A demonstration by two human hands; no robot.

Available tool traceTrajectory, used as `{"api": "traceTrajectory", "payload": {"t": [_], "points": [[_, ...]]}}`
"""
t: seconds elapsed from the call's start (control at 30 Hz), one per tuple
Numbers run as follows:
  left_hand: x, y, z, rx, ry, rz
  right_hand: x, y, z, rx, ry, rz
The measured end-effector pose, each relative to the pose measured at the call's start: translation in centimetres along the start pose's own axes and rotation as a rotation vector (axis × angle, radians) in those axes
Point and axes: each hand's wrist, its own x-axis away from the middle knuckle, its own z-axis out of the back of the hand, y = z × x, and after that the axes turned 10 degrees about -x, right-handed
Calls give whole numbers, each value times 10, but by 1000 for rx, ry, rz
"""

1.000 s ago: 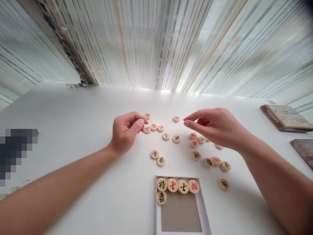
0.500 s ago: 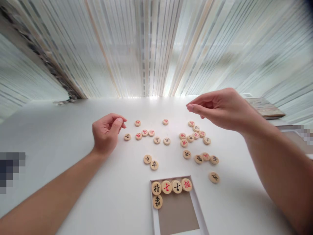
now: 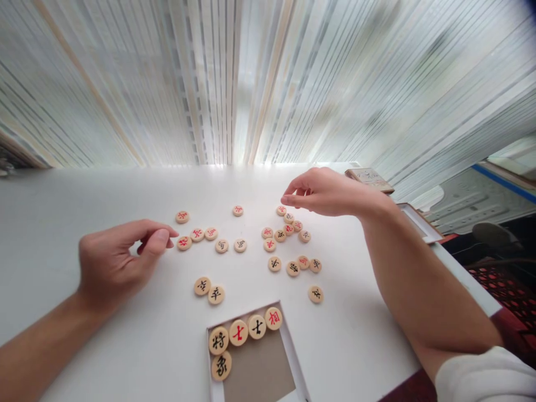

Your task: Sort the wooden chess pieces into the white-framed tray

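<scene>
My left hand (image 3: pixel 121 259) is on the left of the white table, thumb and fingers closed in a pinch. Its fingertips are beside a red-marked xiangqi piece (image 3: pixel 184 243); whatever they hold is hidden. My right hand (image 3: pixel 322 191) is at the far side, its thumb and forefinger closed together, with nothing visible between them. Just below its fingertips lies another red-marked piece (image 3: pixel 281 210). In front of me, a shallow white-rimmed box (image 3: pixel 288 352) holds a row of pieces along its far edge, with a black-marked piece (image 3: pixel 221 365) below the row's left end.
Several round wooden pieces are scattered mid-table, among them two black-marked ones that touch, one being this piece (image 3: pixel 216 295). A small flat box (image 3: pixel 371 180) and a white-framed tray (image 3: pixel 419 223) lie at the right. Striped curtains (image 3: pixel 218 84) hang behind the table.
The view has turned right. My right hand has come down closer to the far red-marked piece. The black-marked piece formerly visible by my left fingertips is out of sight; that hand has moved over its spot.
</scene>
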Motion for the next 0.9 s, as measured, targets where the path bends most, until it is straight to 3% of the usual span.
{"api": "traceTrajectory", "payload": {"t": [0.13,0.23,0.43,0.8,0.9], "points": [[1,0,0,-17,-8,-26,10,-7,6,-201,48,94],[0,2,0,-42,-6,-60,19,-15,10,-379,-13,178],[-3,7,2,-34,-10,-115,11,-15,-1,-198,-185,106],[-3,9,0,-8,-38,-233,-2,-17,-20,-148,-299,3],[-3,10,0,-17,-45,-234,-2,-17,-22,-149,-247,42]]}}
